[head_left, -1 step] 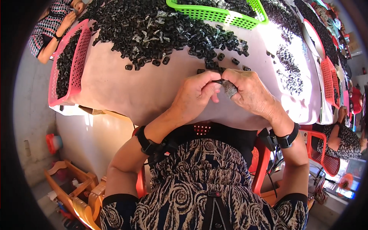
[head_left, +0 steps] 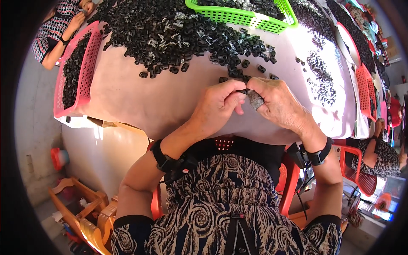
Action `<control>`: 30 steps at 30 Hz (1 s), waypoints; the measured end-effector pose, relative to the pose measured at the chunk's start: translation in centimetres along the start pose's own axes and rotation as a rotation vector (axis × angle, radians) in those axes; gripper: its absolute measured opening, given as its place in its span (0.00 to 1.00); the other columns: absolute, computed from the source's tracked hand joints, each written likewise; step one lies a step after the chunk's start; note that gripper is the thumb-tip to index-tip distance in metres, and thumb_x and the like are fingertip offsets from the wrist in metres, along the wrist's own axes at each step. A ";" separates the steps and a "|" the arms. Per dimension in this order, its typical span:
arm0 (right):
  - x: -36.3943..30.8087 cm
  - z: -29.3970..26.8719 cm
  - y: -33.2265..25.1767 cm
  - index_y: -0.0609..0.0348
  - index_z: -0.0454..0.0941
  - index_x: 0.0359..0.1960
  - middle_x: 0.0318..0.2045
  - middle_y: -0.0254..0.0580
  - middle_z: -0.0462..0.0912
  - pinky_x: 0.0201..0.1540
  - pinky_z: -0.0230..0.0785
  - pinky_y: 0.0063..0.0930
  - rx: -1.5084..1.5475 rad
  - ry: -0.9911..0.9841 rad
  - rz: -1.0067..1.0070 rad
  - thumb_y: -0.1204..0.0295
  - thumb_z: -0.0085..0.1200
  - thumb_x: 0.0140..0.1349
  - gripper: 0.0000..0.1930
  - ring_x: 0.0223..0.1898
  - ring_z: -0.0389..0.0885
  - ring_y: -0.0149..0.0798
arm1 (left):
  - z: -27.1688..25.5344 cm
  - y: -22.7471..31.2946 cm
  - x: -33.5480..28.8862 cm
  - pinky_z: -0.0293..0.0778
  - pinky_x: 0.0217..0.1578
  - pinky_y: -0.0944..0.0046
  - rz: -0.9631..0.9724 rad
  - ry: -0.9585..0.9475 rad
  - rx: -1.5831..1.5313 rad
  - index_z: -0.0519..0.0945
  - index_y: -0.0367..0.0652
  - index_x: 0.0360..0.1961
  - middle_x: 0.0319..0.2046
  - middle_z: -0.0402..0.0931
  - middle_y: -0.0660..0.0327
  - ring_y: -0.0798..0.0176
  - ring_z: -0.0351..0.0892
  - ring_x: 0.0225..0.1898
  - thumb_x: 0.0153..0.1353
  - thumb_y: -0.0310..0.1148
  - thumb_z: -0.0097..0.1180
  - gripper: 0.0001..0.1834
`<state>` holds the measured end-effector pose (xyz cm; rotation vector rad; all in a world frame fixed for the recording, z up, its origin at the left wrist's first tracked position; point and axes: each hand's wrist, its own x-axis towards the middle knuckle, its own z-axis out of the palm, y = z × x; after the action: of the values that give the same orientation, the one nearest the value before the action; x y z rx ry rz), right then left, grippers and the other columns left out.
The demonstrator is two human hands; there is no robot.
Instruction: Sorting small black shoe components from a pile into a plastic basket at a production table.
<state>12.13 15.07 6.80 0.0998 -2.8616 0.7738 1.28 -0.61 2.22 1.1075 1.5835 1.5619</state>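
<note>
My left hand [head_left: 219, 102] and my right hand [head_left: 278, 102] meet over the near part of the table. Thumb and forefinger of my left hand pinch a small black plastic piece [head_left: 242, 91], mostly covered by the fingertips. My right hand is closed against the same spot, and its fingertips are partly hidden. A grey fuzzy wrap [head_left: 255, 100] shows at a finger of my right hand. Just beyond lie loose black plastic pieces [head_left: 261, 68]. Farther off, a large heap of such pieces [head_left: 170, 38] has coiled metal springs [head_left: 178, 43] mixed in.
A green basket [head_left: 259, 20] stands at the far side, and a pink basket [head_left: 87, 72] of black pieces at the left table edge. Another pink basket [head_left: 365, 89] is at right. One co-worker's arm [head_left: 63, 40] shows at upper left; another person [head_left: 372, 155] sits at right.
</note>
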 end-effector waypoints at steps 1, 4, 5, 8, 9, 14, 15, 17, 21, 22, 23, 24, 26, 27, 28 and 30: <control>0.0 -0.2 -0.1 0.63 0.69 0.34 0.27 0.50 0.77 0.35 0.71 0.44 -0.054 -0.028 0.007 0.80 0.56 0.44 0.13 0.33 0.78 0.56 | 0.1 -0.1 0.1 0.73 0.31 0.72 -0.002 0.015 -0.045 0.76 0.35 0.45 0.26 0.76 0.62 0.72 0.77 0.26 0.63 0.21 0.47 0.10; 0.3 -0.9 -1.1 0.63 0.69 0.35 0.28 0.49 0.77 0.34 0.72 0.43 -0.165 -0.081 0.010 0.80 0.57 0.44 0.15 0.33 0.79 0.55 | -0.1 -0.1 0.1 0.73 0.29 0.71 -0.012 0.026 -0.097 0.76 0.34 0.43 0.23 0.77 0.61 0.72 0.77 0.25 0.62 0.22 0.48 0.09; 0.5 -1.0 -1.4 0.63 0.69 0.35 0.29 0.49 0.77 0.33 0.72 0.43 -0.224 -0.105 0.010 0.80 0.57 0.44 0.15 0.33 0.79 0.55 | -0.2 -0.1 0.1 0.73 0.29 0.72 -0.022 0.019 -0.106 0.76 0.34 0.43 0.24 0.77 0.61 0.72 0.77 0.25 0.63 0.22 0.47 0.09; 0.4 -1.1 -1.3 0.63 0.69 0.35 0.28 0.50 0.77 0.33 0.72 0.43 -0.219 -0.110 -0.004 0.79 0.58 0.44 0.15 0.32 0.79 0.55 | 0.1 -0.5 0.1 0.74 0.29 0.71 -0.017 0.008 -0.103 0.76 0.34 0.44 0.24 0.77 0.60 0.71 0.77 0.25 0.63 0.22 0.48 0.10; 0.4 -1.1 -1.2 0.63 0.69 0.35 0.28 0.50 0.77 0.33 0.72 0.43 -0.217 -0.110 -0.002 0.79 0.58 0.44 0.15 0.32 0.79 0.55 | 0.2 -0.6 0.1 0.74 0.29 0.71 -0.018 0.007 -0.103 0.76 0.34 0.44 0.24 0.77 0.60 0.71 0.77 0.25 0.63 0.22 0.48 0.10; 0.0 -0.2 0.2 0.65 0.70 0.34 0.25 0.54 0.76 0.34 0.71 0.45 -0.030 -0.082 0.000 0.82 0.54 0.43 0.13 0.31 0.78 0.59 | 0.8 -1.1 -0.2 0.74 0.24 0.69 0.112 0.067 0.038 0.76 0.33 0.44 0.28 0.77 0.58 0.69 0.78 0.22 0.61 0.19 0.50 0.10; 0.0 -0.1 0.2 0.65 0.70 0.34 0.25 0.54 0.76 0.34 0.71 0.45 -0.026 -0.081 0.004 0.82 0.54 0.43 0.13 0.31 0.78 0.59 | 0.9 -1.0 -0.3 0.74 0.24 0.69 0.108 0.063 0.038 0.76 0.33 0.44 0.28 0.77 0.58 0.69 0.78 0.22 0.61 0.19 0.50 0.10; -0.1 -0.1 0.3 0.67 0.69 0.32 0.25 0.58 0.75 0.34 0.69 0.46 0.046 -0.072 0.031 0.83 0.51 0.43 0.12 0.31 0.76 0.61 | 1.3 -0.8 -0.5 0.73 0.23 0.72 0.204 0.099 0.129 0.75 0.33 0.45 0.28 0.74 0.60 0.70 0.76 0.22 0.61 0.18 0.49 0.11; 0.0 -0.3 0.4 0.69 0.69 0.31 0.25 0.60 0.75 0.33 0.68 0.47 0.101 -0.091 0.040 0.84 0.49 0.42 0.11 0.31 0.75 0.63 | 1.7 -0.9 -0.6 0.73 0.21 0.70 0.291 0.152 0.290 0.75 0.34 0.44 0.28 0.72 0.59 0.67 0.77 0.22 0.61 0.18 0.49 0.10; 0.1 -0.4 0.4 0.69 0.69 0.30 0.25 0.60 0.75 0.33 0.67 0.47 0.111 -0.099 0.043 0.84 0.49 0.42 0.10 0.31 0.75 0.63 | 1.7 -1.1 -0.6 0.73 0.21 0.69 0.328 0.164 0.356 0.75 0.34 0.44 0.27 0.71 0.59 0.67 0.77 0.21 0.61 0.18 0.49 0.10; 0.1 -0.4 0.5 0.70 0.68 0.30 0.25 0.60 0.75 0.33 0.67 0.47 0.121 -0.108 0.046 0.84 0.48 0.42 0.10 0.31 0.75 0.64 | 1.7 -1.2 -0.5 0.74 0.21 0.68 0.365 0.175 0.421 0.75 0.35 0.43 0.27 0.71 0.58 0.66 0.77 0.21 0.61 0.18 0.49 0.10; 0.2 -0.3 0.6 0.70 0.68 0.30 0.25 0.60 0.75 0.33 0.67 0.47 0.125 -0.107 0.055 0.84 0.48 0.42 0.10 0.31 0.75 0.64 | 1.7 -1.2 -0.5 0.74 0.21 0.68 0.361 0.168 0.418 0.75 0.35 0.43 0.27 0.71 0.58 0.66 0.77 0.21 0.61 0.18 0.49 0.10; 0.3 -0.1 0.8 0.69 0.69 0.30 0.25 0.61 0.75 0.34 0.67 0.47 0.119 -0.109 0.050 0.83 0.48 0.43 0.09 0.31 0.75 0.64 | 1.7 -1.2 -0.4 0.74 0.21 0.68 0.367 0.179 0.586 0.75 0.35 0.44 0.27 0.71 0.58 0.66 0.77 0.21 0.62 0.18 0.49 0.10; 0.2 -0.1 0.7 0.69 0.69 0.30 0.25 0.61 0.75 0.34 0.67 0.47 0.121 -0.106 0.054 0.83 0.48 0.43 0.09 0.31 0.75 0.64 | 1.5 -1.1 -0.3 0.74 0.21 0.68 0.367 0.174 0.585 0.75 0.35 0.44 0.27 0.71 0.58 0.66 0.77 0.21 0.62 0.18 0.49 0.10; 0.3 -0.2 0.5 0.70 0.70 0.30 0.26 0.61 0.76 0.34 0.68 0.47 0.150 -0.109 0.097 0.83 0.47 0.43 0.09 0.32 0.75 0.64 | 1.4 -1.0 -0.2 0.74 0.21 0.68 0.350 0.153 0.534 0.75 0.35 0.44 0.27 0.72 0.58 0.66 0.77 0.21 0.61 0.18 0.49 0.10; 0.3 -0.4 0.5 0.70 0.70 0.30 0.26 0.61 0.76 0.34 0.69 0.46 0.175 -0.104 0.134 0.83 0.47 0.44 0.09 0.32 0.75 0.64 | 1.3 -0.9 0.0 0.74 0.22 0.68 0.342 0.133 0.488 0.75 0.35 0.44 0.28 0.72 0.58 0.66 0.78 0.22 0.61 0.18 0.49 0.10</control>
<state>11.84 15.66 6.94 -0.0308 -2.9164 1.0751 2.35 0.06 1.24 1.6353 2.0148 1.5211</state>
